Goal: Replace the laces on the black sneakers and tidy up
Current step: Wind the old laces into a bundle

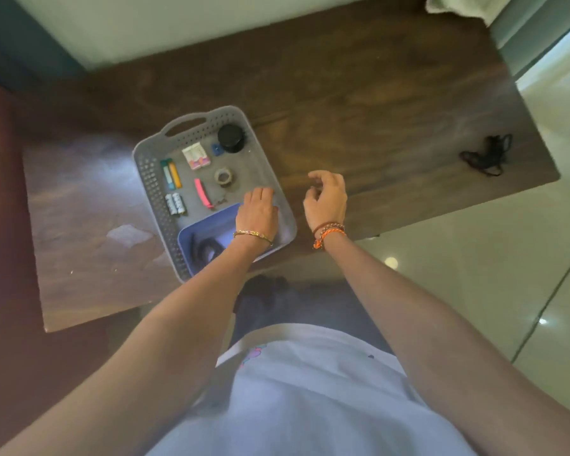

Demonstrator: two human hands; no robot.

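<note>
A grey perforated tray [152, 179] sits on the brown wooden table [359, 93]. Inside its near corner lies a small blue box [211, 230] with a dark coiled lace [206, 250] in it. My left hand [257, 213] is over the blue box's far right corner, fingers pointing away; whether it grips anything is hidden. My right hand [326, 199] hovers just right of the tray with loosely curled fingers, holding nothing. A loose black lace [487, 154] lies tangled near the table's right edge. No sneakers are in view.
The tray also holds a black round jar [231, 138], a tape roll [223, 176], a pink clip [201, 192], markers [171, 174], batteries [175, 204] and a small card packet [196, 155]. A pale tiled floor [474, 241] lies right of the table.
</note>
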